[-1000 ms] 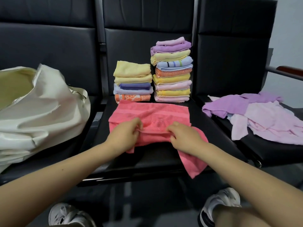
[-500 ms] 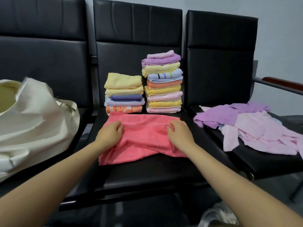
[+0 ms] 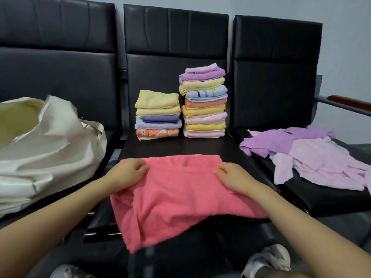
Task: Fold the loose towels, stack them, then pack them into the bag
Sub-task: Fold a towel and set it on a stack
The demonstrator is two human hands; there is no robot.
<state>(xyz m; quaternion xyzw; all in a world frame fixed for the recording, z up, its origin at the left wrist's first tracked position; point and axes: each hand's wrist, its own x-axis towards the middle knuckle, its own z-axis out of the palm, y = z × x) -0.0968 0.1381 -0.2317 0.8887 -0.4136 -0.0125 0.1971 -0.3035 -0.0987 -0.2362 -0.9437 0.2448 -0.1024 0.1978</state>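
A coral pink towel (image 3: pixel 178 197) lies folded over on the middle black seat, its near part hanging off the front edge. My left hand (image 3: pixel 126 174) grips its far left corner with curled fingers. My right hand (image 3: pixel 233 176) grips the far right corner the same way. Behind the towel stand two stacks of folded towels: a short stack (image 3: pixel 157 115) on the left and a taller stack (image 3: pixel 203 102) on the right. A cream cloth bag (image 3: pixel 46 149) sits open on the left seat. Loose purple and pale pink towels (image 3: pixel 313 155) lie heaped on the right seat.
Three black padded seats (image 3: pixel 200 146) stand in a row with tall backs. A wooden armrest (image 3: pixel 350 102) juts out at the far right. White sneakers (image 3: pixel 269 259) show below the seat's front edge.
Both hands carried the near edge of the pink towel away from me and spread apart to its far corners. The towel now lies folded over, wider and flatter.
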